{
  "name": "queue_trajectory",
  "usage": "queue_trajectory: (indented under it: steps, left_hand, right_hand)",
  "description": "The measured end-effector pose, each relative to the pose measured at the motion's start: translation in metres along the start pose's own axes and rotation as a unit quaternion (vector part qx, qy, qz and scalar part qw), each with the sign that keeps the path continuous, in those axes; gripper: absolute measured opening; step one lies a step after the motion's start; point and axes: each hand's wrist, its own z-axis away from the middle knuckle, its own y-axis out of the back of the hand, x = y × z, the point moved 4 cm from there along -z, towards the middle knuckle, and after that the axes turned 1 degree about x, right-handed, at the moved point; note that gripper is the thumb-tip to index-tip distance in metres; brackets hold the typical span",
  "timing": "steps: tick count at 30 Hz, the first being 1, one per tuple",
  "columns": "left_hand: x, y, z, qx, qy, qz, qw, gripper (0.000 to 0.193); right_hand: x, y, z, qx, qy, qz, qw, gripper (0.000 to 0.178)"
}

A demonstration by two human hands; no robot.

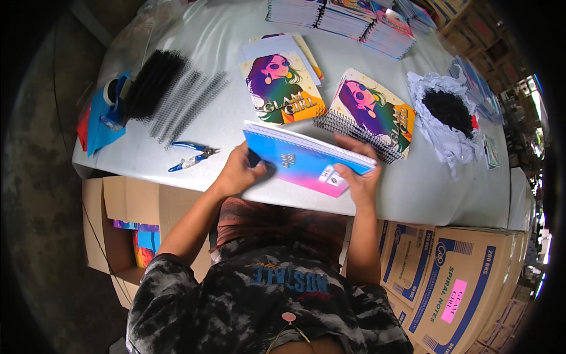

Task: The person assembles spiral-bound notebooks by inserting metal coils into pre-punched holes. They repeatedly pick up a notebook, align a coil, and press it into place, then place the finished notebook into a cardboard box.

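Observation:
A notebook with a blue-to-pink cover is held tilted above the near table edge. My left hand is closed around its left end, thumb on the cover. At its right end my right hand grips it, thumb near a small white label. A row of holes seems to run along its upper long edge. Just beyond lies a notebook with an illustrated figure cover, black spiral coils along its near edge. Left of that, a similar cover rests on white sheets.
Blue-handled cutting pliers lie left on the table, near loose spiral coils and a dark coil bundle. Bound notebooks are stacked at the back. Crumpled paper holds black scraps at right. Cardboard boxes stand below.

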Motion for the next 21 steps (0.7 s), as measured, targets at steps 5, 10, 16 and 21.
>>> queue_trajectory:
  steps: [5,10,16,21]
  left_hand:
    - [0.034,0.073,-0.048,0.056,-0.087,-0.514,0.851,0.026]
    - [0.006,0.131,-0.086,0.227,-0.015,-0.625,0.747,0.024]
    - [0.031,0.148,-0.093,0.214,-0.067,-0.576,0.786,0.021]
    - [0.008,0.126,-0.074,0.124,-0.035,-0.677,0.724,0.036]
  right_hand:
    - [0.001,0.001,0.012,-0.040,-0.060,0.082,0.994,0.026]
    - [-0.008,-0.016,-0.004,-0.074,-0.007,0.094,0.993,0.017]
    - [0.034,-0.003,0.000,-0.079,-0.071,0.058,0.993,0.019]
    - [0.025,-0.007,-0.009,-0.097,-0.063,0.084,0.990,0.023]
